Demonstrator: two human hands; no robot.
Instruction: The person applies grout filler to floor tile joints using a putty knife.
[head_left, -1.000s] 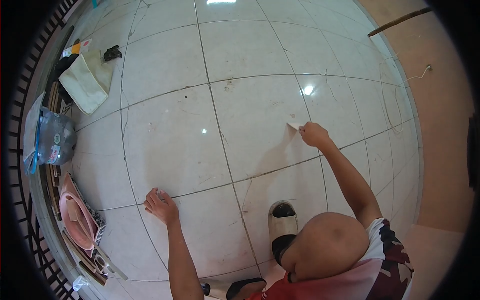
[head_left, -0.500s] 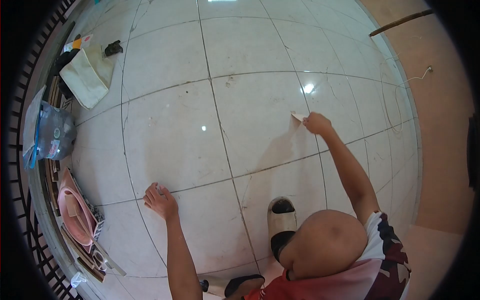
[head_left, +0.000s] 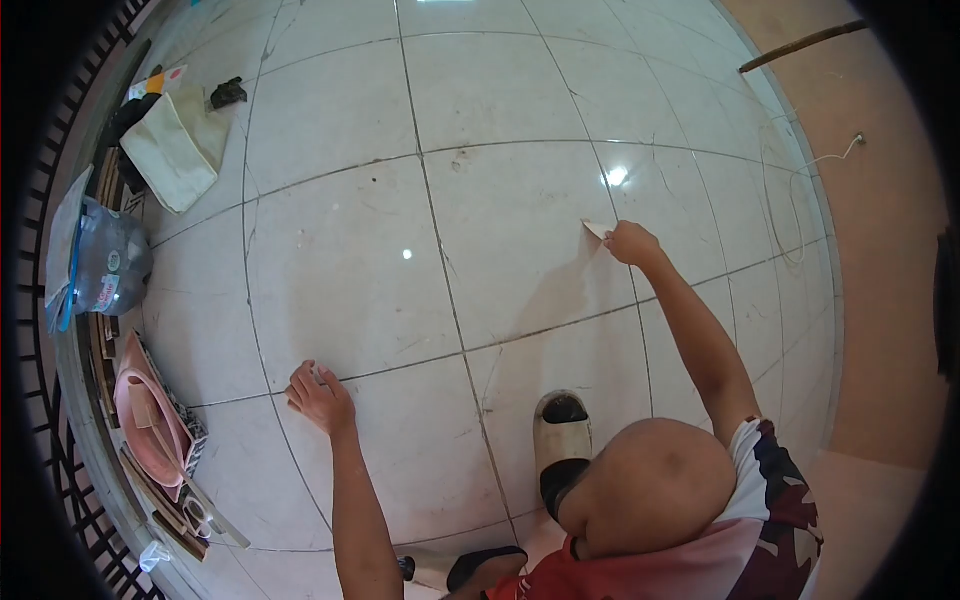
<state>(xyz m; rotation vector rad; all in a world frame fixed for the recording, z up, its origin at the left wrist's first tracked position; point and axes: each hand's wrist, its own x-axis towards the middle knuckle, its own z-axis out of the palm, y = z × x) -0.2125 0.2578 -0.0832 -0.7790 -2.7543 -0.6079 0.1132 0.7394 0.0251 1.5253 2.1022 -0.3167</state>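
In the head view, my right hand point(head_left: 633, 243) is closed on a small, flat, pale scraper point(head_left: 594, 229), most of it hidden by the fingers. Its thin front edge points left, right at the surface of a white floor tile point(head_left: 530, 240). My left hand point(head_left: 321, 397) hangs over the tiles at the lower left, close to a grout line. Its fingers are loosely bent and apart, with nothing between them.
Along the left railing are a large clear plastic bottle point(head_left: 118, 262), a pink dustpan-like container point(head_left: 140, 400), wood strips and a cream cloth point(head_left: 177, 150). A white cord point(head_left: 800, 215) lies by the right wall. My slippered foot point(head_left: 563, 450) is below.
Almost nothing differs. The scraper in my right hand has tilted slightly, and the whole view has shifted a little.
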